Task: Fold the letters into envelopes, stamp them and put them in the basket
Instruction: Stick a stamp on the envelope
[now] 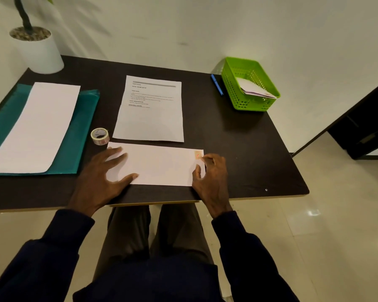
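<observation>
Head view: we look down on a dark worktop [238,138]. On its left lies a teal folder [83,131] with a blank white sheet [35,127] on top. A printed letter [151,118] lies flat in the middle. Just in front of it, near the front edge, lies a white envelope [162,166]. A white plant pot [42,53] stands at the far left corner. At the far right is a green basket [231,83] with envelopes [253,89] inside.

Our left hand [100,177] lies flat with fingers spread, pressing the envelope's left end. Our right hand [212,177], fingers loosely bent and gripping nothing, sets its thumb on the envelope's right end, with a fingertip touching the stamp [198,154] at the upper right corner. A stamp roll [99,136] sits just beyond our left hand, and a blue pen [217,85] lies beside the basket.
</observation>
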